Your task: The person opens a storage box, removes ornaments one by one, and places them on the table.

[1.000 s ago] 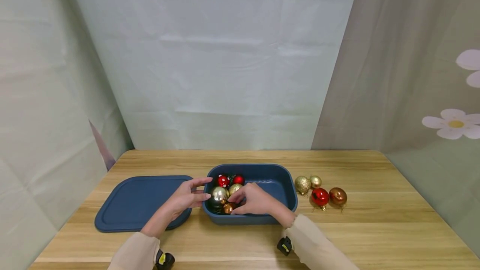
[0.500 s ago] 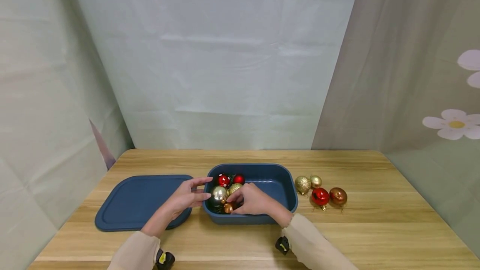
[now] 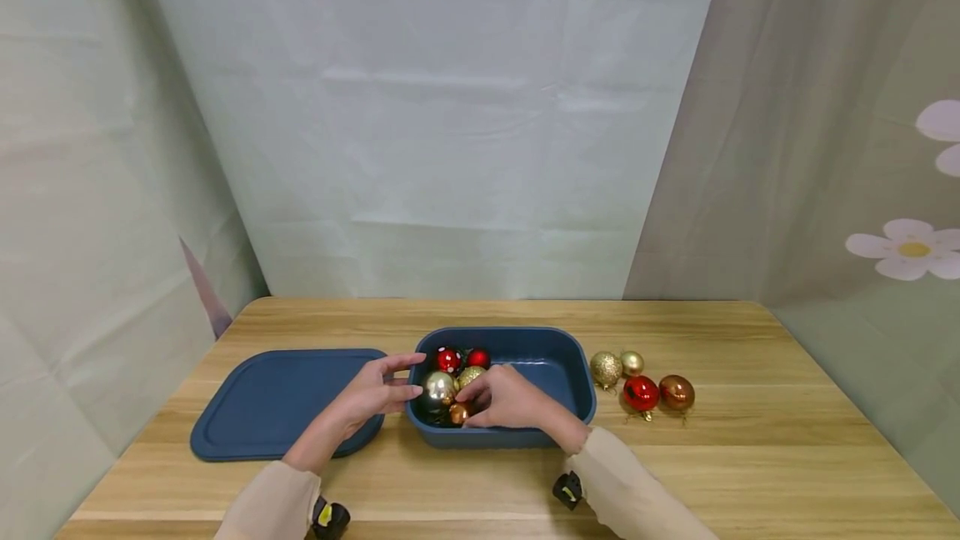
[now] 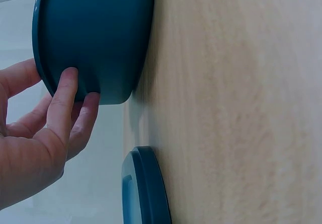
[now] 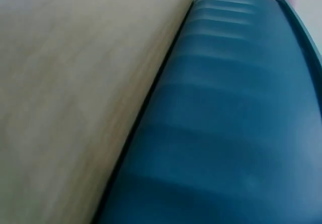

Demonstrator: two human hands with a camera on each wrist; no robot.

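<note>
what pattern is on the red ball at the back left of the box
White dots on the red ball, seen best in the head view.

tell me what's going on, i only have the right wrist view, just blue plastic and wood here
Observer: The right hand is inside the blue box, on a small copper bauble.
Operator: where's the left hand
Observer: The left hand touches the box's left end wall; fingers rest on the outside.
Operator: any baubles outside
Observer: Four lie on the table right of the box, including a red one. The lid lies left.
</note>
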